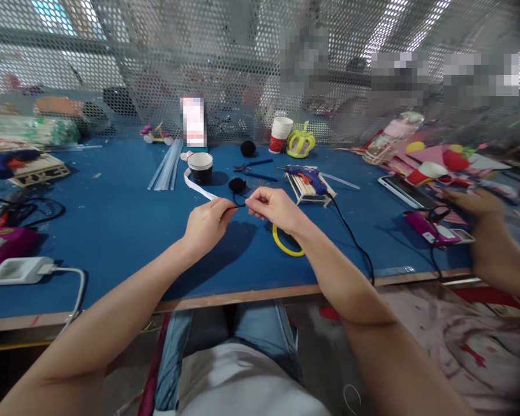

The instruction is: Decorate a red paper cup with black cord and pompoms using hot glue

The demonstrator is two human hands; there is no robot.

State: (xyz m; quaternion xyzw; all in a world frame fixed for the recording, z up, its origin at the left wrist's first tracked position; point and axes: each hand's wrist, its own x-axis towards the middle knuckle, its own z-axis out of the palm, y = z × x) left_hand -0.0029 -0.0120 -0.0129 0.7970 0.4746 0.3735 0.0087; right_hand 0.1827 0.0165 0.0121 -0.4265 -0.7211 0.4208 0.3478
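My left hand (208, 222) and my right hand (275, 208) meet over the table, each pinching a thin black cord (240, 204) stretched between them. A small fuzzy black ball (237, 185) lies just beyond the fingers; whether the cord joins it I cannot tell. White ribbon (199, 189) runs from beside a black cup (200, 169) with a white rim down to behind my left hand. Partly hidden under my right wrist is a yellow ring (286, 245).
Blue pliers (255, 170) and another black ball (248, 148) lie behind. A glue gun (307, 178) rests on a wooden stick rack, its cord trailing to the edge. Left are clear glue sticks (167, 164) and a white socket (19, 270). A co-worker's hand (481, 205) is at right.
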